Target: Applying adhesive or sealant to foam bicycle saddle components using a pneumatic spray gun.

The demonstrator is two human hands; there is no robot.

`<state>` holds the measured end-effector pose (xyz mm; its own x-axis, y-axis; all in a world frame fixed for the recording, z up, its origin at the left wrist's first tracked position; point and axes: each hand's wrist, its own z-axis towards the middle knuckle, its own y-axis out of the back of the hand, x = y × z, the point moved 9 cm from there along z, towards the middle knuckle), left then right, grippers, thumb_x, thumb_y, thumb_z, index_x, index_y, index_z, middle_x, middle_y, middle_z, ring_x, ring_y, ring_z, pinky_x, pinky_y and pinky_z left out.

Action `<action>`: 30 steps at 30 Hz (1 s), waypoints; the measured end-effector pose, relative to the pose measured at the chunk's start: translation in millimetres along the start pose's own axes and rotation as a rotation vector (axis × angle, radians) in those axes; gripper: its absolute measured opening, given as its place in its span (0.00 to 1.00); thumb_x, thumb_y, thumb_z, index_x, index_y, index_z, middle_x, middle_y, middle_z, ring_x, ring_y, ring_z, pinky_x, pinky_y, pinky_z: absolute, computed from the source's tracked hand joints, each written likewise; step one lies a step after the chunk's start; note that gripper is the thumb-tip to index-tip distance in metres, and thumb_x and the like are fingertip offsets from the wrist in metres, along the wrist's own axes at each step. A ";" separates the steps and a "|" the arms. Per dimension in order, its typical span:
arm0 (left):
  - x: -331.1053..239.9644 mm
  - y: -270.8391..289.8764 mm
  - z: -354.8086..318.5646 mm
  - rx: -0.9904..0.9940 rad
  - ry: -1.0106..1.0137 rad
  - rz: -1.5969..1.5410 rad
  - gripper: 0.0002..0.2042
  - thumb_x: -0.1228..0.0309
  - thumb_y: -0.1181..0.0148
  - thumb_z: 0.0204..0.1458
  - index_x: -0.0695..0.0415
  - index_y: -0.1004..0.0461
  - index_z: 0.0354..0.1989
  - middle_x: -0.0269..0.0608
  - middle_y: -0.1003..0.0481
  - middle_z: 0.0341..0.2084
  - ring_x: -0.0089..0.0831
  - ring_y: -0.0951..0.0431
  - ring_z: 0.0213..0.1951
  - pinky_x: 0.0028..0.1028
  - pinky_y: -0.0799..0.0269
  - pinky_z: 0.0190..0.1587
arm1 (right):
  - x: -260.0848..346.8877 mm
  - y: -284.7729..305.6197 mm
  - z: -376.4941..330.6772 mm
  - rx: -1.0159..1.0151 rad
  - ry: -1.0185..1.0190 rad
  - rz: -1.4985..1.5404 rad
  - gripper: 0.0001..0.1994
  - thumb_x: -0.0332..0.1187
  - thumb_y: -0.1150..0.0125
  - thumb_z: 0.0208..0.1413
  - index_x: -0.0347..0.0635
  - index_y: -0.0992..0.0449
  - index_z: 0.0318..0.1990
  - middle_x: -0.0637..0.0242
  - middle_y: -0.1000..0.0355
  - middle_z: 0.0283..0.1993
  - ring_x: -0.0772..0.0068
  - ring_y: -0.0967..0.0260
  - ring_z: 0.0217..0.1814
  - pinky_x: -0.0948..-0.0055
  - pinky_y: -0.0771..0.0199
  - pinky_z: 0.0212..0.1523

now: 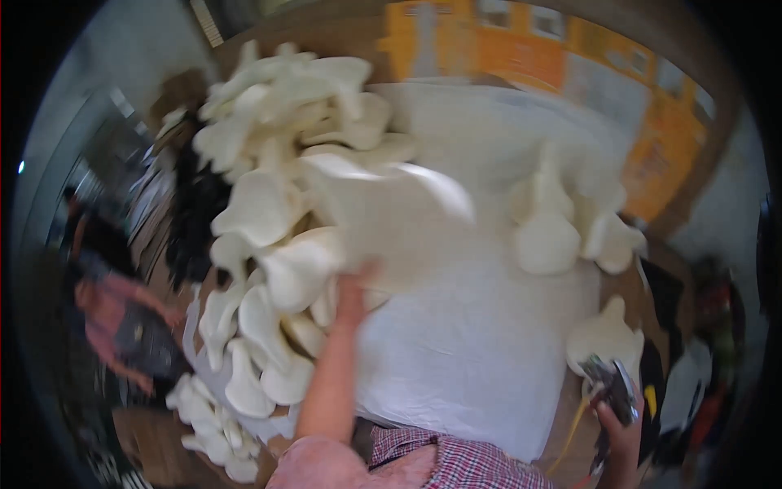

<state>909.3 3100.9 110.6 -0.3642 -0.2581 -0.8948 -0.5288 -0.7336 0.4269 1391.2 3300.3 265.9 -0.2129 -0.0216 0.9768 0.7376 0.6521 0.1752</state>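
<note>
My left hand (358, 287), smeared by motion, grips the lower left edge of a large pale curved piece (399, 224). That piece is blurred too and has a bright, shiny upper rim. Beside it on the left lies a heap of cream-coloured, foam-like moulded pieces (261, 208), wide at one end and narrow at the other. At the lower right, my right hand (621, 420) is closed around a silver spray gun (611, 387) with a thin yellow hose (574, 432). Just behind the gun rests a single cream piece (603, 334).
White sheeting (464, 359) covers the work surface. More cream pieces (550, 228) stand at its right side, and a smaller pile (216, 428) sits lower left. Orange printed cardboard (513, 53) edges the far side. A person (126, 322) stands at the left.
</note>
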 end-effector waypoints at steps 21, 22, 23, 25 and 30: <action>-30.9 -347.8 113.9 0.390 0.488 -0.382 0.31 0.69 0.34 0.43 0.56 0.37 0.58 0.46 0.34 0.51 0.31 0.32 0.49 0.34 0.33 0.47 | 20.2 46.7 -5.1 -0.256 -0.024 -0.039 0.27 0.35 0.33 0.45 0.34 0.33 0.53 0.67 0.28 0.35 0.80 0.32 0.37 0.80 0.32 0.39; -32.1 -350.1 107.3 0.412 0.489 -0.373 0.31 0.69 0.34 0.43 0.56 0.37 0.58 0.46 0.34 0.51 0.31 0.32 0.49 0.34 0.33 0.47 | 17.8 53.1 -3.7 -0.280 -0.014 -0.001 0.28 0.35 0.33 0.45 0.34 0.33 0.54 0.67 0.28 0.35 0.80 0.32 0.37 0.80 0.32 0.39; -39.5 -336.9 111.5 0.356 0.414 -0.368 0.33 0.67 0.34 0.44 0.55 0.40 0.60 0.45 0.35 0.52 0.34 0.31 0.48 0.34 0.29 0.39 | 16.9 59.8 -0.6 -0.297 0.009 0.039 0.29 0.35 0.33 0.45 0.35 0.34 0.54 0.67 0.28 0.35 0.80 0.32 0.37 0.80 0.32 0.40; -9.7 -281.9 131.9 0.086 0.261 -0.248 0.32 0.66 0.37 0.47 0.56 0.42 0.61 0.44 0.35 0.53 0.35 0.30 0.49 0.34 0.25 0.36 | -0.8 65.1 14.6 -0.279 -0.029 0.034 0.29 0.34 0.33 0.45 0.35 0.34 0.55 0.67 0.28 0.36 0.80 0.31 0.38 0.80 0.32 0.41; -86.2 -70.1 137.5 -0.736 0.194 -1.573 0.28 0.58 0.49 0.56 0.59 0.45 0.61 0.43 0.39 0.58 0.42 0.36 0.56 0.42 0.36 0.58 | -39.6 77.8 39.5 -0.258 -0.162 0.019 0.28 0.32 0.33 0.46 0.36 0.35 0.56 0.65 0.28 0.39 0.80 0.31 0.40 0.78 0.31 0.44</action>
<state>872.4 3261.1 175.7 0.2275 0.8936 -0.3869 0.1908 -0.4305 -0.8822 1431.7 3381.8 236.1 -0.2815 0.1236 0.9516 0.8764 0.4369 0.2025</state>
